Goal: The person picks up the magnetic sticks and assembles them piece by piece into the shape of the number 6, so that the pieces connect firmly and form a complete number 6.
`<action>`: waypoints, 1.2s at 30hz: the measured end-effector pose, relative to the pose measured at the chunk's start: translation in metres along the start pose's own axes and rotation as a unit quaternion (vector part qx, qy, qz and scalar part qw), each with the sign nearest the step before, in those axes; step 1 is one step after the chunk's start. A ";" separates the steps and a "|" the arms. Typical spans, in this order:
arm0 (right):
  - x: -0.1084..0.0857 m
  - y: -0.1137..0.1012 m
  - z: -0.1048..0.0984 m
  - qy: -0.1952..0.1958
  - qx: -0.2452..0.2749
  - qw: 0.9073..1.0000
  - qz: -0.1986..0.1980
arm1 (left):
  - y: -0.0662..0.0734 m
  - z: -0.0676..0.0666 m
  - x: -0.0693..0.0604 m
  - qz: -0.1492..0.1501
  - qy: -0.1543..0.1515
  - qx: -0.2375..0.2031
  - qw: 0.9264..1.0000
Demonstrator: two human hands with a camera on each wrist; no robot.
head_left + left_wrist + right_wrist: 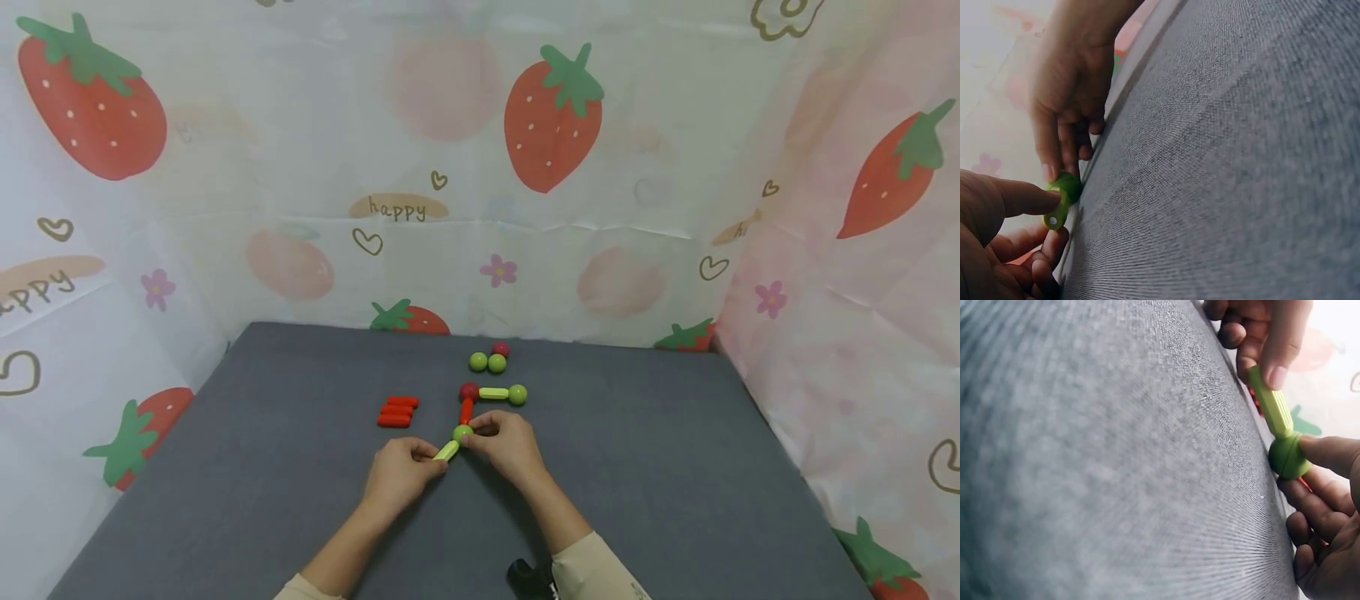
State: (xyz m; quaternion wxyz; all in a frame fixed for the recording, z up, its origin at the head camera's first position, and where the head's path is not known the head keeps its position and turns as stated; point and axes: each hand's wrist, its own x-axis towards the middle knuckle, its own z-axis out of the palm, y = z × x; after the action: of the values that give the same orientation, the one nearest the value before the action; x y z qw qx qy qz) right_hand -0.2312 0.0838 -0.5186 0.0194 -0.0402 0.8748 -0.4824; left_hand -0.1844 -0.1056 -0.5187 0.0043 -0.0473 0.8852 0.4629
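Note:
My left hand (399, 475) pinches the outer end of a yellow-green rod (447, 451), whose other end meets a green ball (462, 433). Thumb and fingers of my right hand (510, 448) pinch that ball. From the ball a red rod (467, 411) runs back to a red ball (469, 392), and a second yellow-green rod (493, 393) links this to another green ball (517, 394). In the right wrist view the rod (1272, 406) touches the ball (1289, 456).
Several red rods (395, 410) lie left of the joined pieces. Behind them are two loose green balls (478, 362) and a red ball (500, 350). A black object (529, 580) is at the front, by the right sleeve (596, 571). A printed curtain stands behind the dark table (645, 467).

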 end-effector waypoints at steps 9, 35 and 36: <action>0.000 0.000 -0.001 -0.001 0.004 1.000 -0.003 | 0.007 0.002 -0.005 0.019 -0.025 -0.009 0.999; -0.001 -0.001 -0.003 -0.018 0.003 1.000 0.010 | 0.008 0.007 -0.005 0.007 -0.042 -0.019 0.999; 0.000 -0.001 -0.003 -0.020 0.003 1.000 0.009 | 0.008 0.007 -0.004 0.005 -0.043 -0.020 0.999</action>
State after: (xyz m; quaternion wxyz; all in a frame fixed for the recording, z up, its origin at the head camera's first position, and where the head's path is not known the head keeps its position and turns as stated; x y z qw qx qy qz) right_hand -0.2311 0.0863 -0.5162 0.0412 -0.0418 0.8730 -0.4842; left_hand -0.1811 -0.0953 -0.5161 0.0386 -0.0229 0.8748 0.4824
